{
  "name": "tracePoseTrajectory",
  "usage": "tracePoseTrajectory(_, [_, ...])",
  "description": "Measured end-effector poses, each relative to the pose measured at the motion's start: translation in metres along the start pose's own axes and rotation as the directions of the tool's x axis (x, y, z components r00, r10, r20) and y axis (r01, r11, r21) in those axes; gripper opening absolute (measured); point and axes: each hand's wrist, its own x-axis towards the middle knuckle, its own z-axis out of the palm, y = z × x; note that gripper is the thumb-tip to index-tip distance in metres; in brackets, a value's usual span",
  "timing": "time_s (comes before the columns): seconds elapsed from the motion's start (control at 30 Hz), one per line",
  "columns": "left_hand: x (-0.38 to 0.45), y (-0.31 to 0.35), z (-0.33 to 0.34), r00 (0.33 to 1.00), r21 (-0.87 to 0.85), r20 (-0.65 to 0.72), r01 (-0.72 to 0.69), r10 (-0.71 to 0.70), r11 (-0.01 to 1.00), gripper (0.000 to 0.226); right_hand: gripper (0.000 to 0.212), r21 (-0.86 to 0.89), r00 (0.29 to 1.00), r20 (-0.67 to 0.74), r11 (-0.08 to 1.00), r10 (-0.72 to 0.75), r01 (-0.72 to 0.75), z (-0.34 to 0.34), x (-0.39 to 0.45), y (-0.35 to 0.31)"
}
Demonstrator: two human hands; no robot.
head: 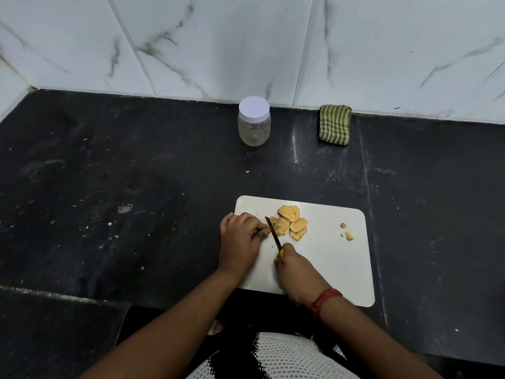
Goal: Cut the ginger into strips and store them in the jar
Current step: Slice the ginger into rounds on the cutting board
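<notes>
A white cutting board (pixel 336 269) lies on the black counter. Several flat ginger slices (pixel 292 221) are heaped near its far left part. My right hand (pixel 293 269) grips the yellow handle of a small knife (pixel 273 233), whose blade points away from me and lies against the left side of the ginger heap. My left hand (pixel 240 239) has curled fingers and pinches a small ginger piece just left of the blade; that piece is mostly hidden by my fingers. A clear jar (pixel 254 121) with a white lid screwed on stands upright near the wall, well behind the board.
A folded green striped cloth (pixel 334 124) lies against the marble wall, right of the jar. Small ginger scraps (pixel 347 233) sit on the right part of the board. The black counter (pixel 123 173) stretches wide to the left and its front edge runs just below the board.
</notes>
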Motion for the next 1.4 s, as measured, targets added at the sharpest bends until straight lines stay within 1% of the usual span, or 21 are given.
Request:
tracePoseTrajectory(0.2, [0.000,0.000,0.001,1.000,0.014,-0.001,0.001,-0.001,1.000,0.013,0.003,-0.018,1.000,-0.015,1.000,-0.010,0.010,0.001,-0.001,-0.002])
tracePoseTrajectory(0.33, [0.000,0.001,0.000,1.000,0.016,-0.004,0.010,-0.010,1.000,0.015,0.002,-0.026,1.000,-0.017,1.000,-0.014,0.013,0.003,0.000,-0.002])
tracePoseTrajectory(0.53, [0.000,0.002,-0.002,0.999,0.013,-0.003,0.034,-0.034,0.999,0.010,0.003,-0.064,1.000,-0.004,0.998,-0.018,0.018,0.003,0.004,-0.005])
tracePoseTrajectory(0.6, [0.000,0.002,-0.002,0.999,0.025,0.011,0.030,-0.030,0.999,0.012,0.006,-0.084,1.000,0.003,0.996,-0.003,0.003,0.004,0.006,-0.007])
tracePoseTrajectory(0.8, [0.000,0.003,-0.002,0.999,0.045,0.025,0.041,-0.042,0.998,0.016,0.031,-0.111,0.998,0.020,0.992,0.061,-0.058,0.005,0.017,-0.010])
tracePoseTrajectory(0.93, [-0.001,0.004,-0.001,0.998,0.072,0.039,0.054,-0.057,0.996,0.014,0.030,-0.145,0.999,0.003,0.988,0.051,-0.050,0.006,0.015,-0.007])
tracePoseTrajectory(1.07, [-0.001,0.004,-0.001,0.998,0.077,0.031,0.051,-0.053,0.996,0.013,0.036,-0.238,1.000,-0.007,0.971,0.008,-0.010,0.010,0.004,0.001])
tracePoseTrajectory(1.17, [-0.001,0.005,0.000,0.998,0.064,0.026,0.052,-0.054,0.997,0.016,0.036,-0.278,1.000,-0.017,0.960,-0.020,0.015,0.011,0.002,0.006])
tracePoseTrajectory(1.4, [-0.001,0.003,0.000,0.999,0.082,0.012,0.048,-0.049,0.995,0.015,0.039,-0.295,0.999,-0.004,0.954,-0.050,0.047,0.014,-0.009,0.018])
